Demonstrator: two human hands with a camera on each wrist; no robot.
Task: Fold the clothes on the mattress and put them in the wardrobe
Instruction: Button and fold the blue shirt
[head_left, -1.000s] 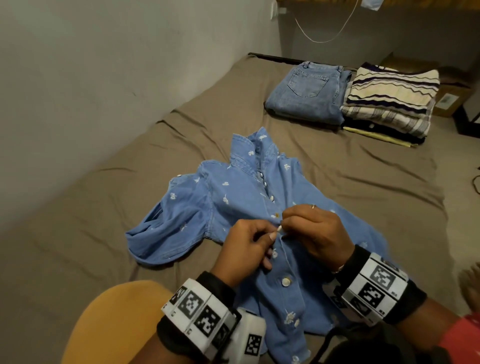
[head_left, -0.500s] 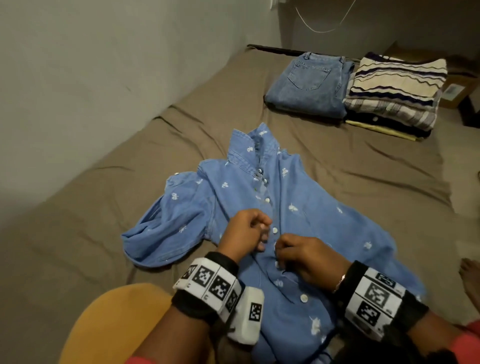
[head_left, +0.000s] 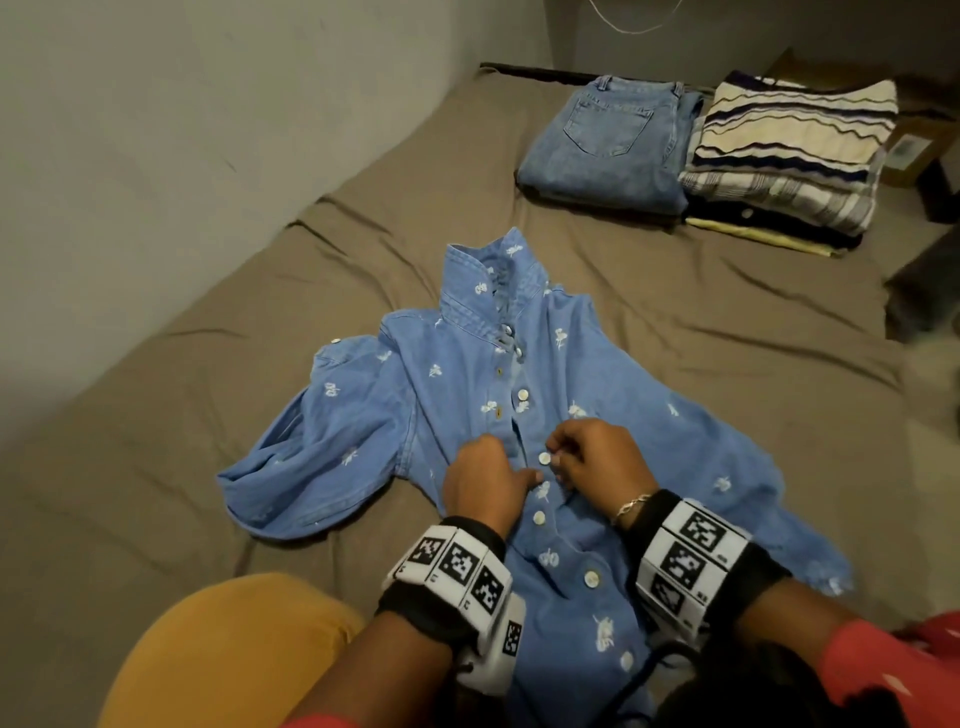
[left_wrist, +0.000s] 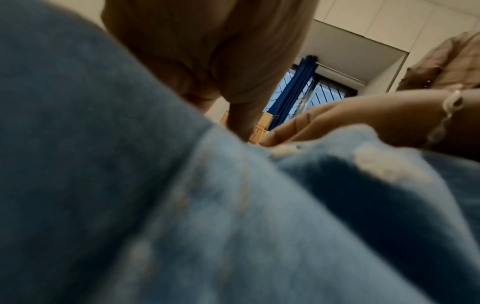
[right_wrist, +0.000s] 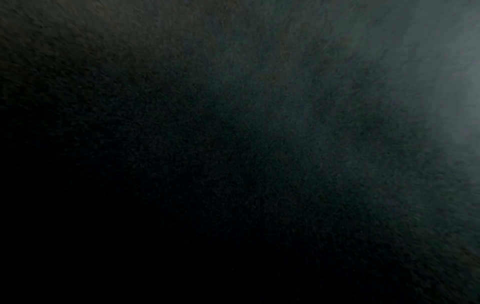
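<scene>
- The blue denim shirt (head_left: 566, 384) lay face up in the middle of the brown mattress (head_left: 260, 312), collar toward the far end, one sleeve bunched out toward the wall (head_left: 156, 130).
- Both hands met on its button placket. The left hand (head_left: 485, 480) was curled, thumb pressing the cloth just beside a white button (head_left: 544, 458).
- The right hand (head_left: 597, 454) was curled too, fingertips pinching the placket edge at that same button; a bracelet (head_left: 631, 504) sat on its wrist.
- The left wrist camera showed little but blurred denim (left_wrist: 182, 205) with the left hand's fingers (left_wrist: 207, 61) pressed down into it; the right wrist view was dark.
- At the far end, well apart from the shirt, lay folded jeans (head_left: 608, 145), touching a stack of folded striped clothes (head_left: 789, 156) beside them.
- A cardboard box (head_left: 914, 145) stood past the stack, off the mattress.
- The wall ran close along the mattress's left edge, hemming in that side.
- Bare sheet lay open between the collar and the folded piles.
- A mustard-yellow knee (head_left: 223, 654) crowded the near edge, left of the shirt's hem.
</scene>
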